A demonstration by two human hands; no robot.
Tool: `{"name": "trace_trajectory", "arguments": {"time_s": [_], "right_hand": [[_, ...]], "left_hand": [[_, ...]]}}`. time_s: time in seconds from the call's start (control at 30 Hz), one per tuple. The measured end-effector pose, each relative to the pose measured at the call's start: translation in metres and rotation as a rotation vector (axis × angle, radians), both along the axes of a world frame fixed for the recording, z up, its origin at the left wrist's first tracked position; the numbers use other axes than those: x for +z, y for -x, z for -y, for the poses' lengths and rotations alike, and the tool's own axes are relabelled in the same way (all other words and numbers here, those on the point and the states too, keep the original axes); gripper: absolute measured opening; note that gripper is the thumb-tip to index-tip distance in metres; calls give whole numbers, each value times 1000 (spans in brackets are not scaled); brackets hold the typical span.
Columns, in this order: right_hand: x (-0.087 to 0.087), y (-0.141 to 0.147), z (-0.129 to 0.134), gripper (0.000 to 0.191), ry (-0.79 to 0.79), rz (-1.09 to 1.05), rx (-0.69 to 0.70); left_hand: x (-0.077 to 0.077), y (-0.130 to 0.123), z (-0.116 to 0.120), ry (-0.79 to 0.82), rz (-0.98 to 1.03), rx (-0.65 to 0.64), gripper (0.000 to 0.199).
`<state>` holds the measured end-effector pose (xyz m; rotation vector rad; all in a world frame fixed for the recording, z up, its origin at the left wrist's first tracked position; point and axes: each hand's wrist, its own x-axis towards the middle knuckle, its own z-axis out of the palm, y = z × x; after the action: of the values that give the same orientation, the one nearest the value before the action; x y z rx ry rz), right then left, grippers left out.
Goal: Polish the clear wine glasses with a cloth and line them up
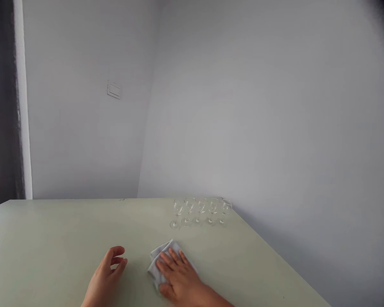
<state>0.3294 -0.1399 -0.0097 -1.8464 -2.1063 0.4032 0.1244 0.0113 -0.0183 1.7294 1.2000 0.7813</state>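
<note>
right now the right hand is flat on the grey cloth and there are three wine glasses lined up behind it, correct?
Not quite: the head view shows five wine glasses in the row, not three. The rest holds: the right hand lies flat on the grey cloth, with the glasses behind it on the table.

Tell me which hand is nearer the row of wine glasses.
Right. The right hand lies flat on the grey cloth, just short of the glasses; the left hand is further left.
</note>
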Motion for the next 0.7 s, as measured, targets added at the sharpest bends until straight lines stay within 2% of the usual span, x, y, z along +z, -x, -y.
{"name": "trace_trajectory", "arguments": {"time_s": [0.1, 0.2, 0.33, 0.43, 0.57, 0.7], "right_hand": [[-8, -49, 17, 56, 16, 123, -184], [-16, -104, 46, 54, 40, 236, -468], [-20, -172, 104, 61, 69, 301, -778], [-26, -209, 156, 64, 103, 333, -973], [-45, -236, 216, 69, 117, 405, -1178], [-56, -225, 248, 70, 131, 424, -1168]], "left_hand": [[1, -1, 3, 8, 11, 2, 24], [-3, -5, 4, -37, 62, 36, 27], [-7, -7, 3, -66, 83, 79, 30], [-6, -6, 1, -50, 92, 43, 32], [-4, -2, -1, -12, 88, -4, 33], [1, -1, 3, -12, 107, -16, 31]]}}
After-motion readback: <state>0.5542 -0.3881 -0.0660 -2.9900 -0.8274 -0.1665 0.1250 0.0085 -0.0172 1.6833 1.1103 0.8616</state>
